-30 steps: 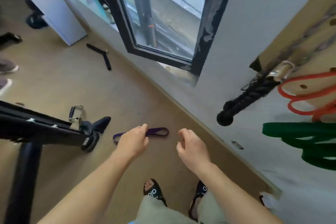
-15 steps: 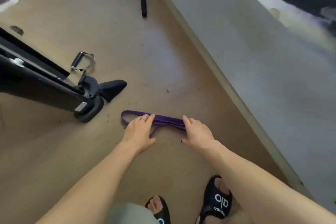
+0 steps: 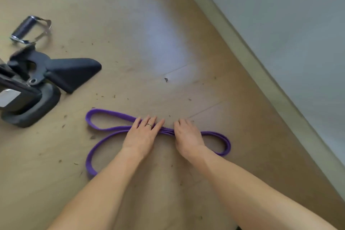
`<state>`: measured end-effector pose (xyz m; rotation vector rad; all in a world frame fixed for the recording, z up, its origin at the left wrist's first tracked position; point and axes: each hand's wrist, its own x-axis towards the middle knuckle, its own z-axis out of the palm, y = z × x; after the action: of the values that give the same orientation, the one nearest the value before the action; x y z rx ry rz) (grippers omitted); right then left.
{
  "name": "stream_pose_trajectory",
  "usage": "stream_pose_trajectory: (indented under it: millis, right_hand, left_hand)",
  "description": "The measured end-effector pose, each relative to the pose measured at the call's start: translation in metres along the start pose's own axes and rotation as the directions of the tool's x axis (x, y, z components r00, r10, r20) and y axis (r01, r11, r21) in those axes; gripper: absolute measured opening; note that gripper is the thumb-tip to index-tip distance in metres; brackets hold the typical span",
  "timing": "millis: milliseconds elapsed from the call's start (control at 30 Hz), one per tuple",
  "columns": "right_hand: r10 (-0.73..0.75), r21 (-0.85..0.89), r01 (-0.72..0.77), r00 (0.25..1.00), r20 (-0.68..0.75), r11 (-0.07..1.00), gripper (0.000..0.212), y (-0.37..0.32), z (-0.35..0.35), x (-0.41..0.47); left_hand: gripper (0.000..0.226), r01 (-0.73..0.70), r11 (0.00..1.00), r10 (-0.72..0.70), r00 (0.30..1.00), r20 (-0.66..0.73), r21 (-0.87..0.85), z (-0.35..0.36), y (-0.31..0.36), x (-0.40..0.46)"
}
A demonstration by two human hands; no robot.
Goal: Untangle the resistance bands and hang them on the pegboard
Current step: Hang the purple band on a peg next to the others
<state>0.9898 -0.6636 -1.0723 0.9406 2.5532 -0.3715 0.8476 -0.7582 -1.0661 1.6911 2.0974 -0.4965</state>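
A purple resistance band [image 3: 110, 129] lies on the wooden floor, folded into loops: two at the left and a doubled one at the right [image 3: 224, 144]. Its strands bunch together in the middle. My left hand [image 3: 143, 134] lies palm down on that bunch with its fingers stretched flat over the strands; a ring shows on one finger. My right hand [image 3: 186, 136] rests just to the right, fingers bent down over the same strands. Whether those fingers grip the band is hidden under the hand. No pegboard is in view.
A black machine foot [image 3: 46, 78] stands on the floor at the left, with a metal cable handle [image 3: 28, 30] behind it. The grey wall [image 3: 280, 24] and its skirting [image 3: 242, 46] run diagonally along the right. Small debris dots the floor.
My view dropped from the wall and pegboard to the floor. Both hands came down onto the purple band and now rest on its middle, closer together than before.
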Motion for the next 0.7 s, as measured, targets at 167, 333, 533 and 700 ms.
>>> stream_pose_trajectory:
  millis: [167,333,533,700]
  right_hand:
    - [-0.048,0.054,0.049,0.999,-0.017,0.997,0.036,0.002,-0.003,-0.006]
    - [-0.039,0.145,0.064,0.984,-0.172,0.987,0.026,0.007,-0.035,-0.028]
    - [0.049,0.272,0.022,0.966,-0.254,0.962,0.018,0.023,-0.15,-0.085]
    - [0.147,0.354,-0.028,0.938,-0.314,0.935,0.022,0.031,-0.292,-0.179]
  left_hand:
    - [0.063,-0.026,0.999,0.028,0.998,-0.048,0.026,0.002,0.011,0.004]
    - [0.029,-0.036,0.998,0.038,0.999,-0.038,0.055,-0.039,0.013,-0.003]
    - [0.028,-0.052,0.981,0.032,0.994,-0.106,-0.189,-0.154,0.025,-0.051]
    - [0.024,-0.177,0.916,0.15,0.983,-0.102,-0.361,-0.308,0.04,-0.134]
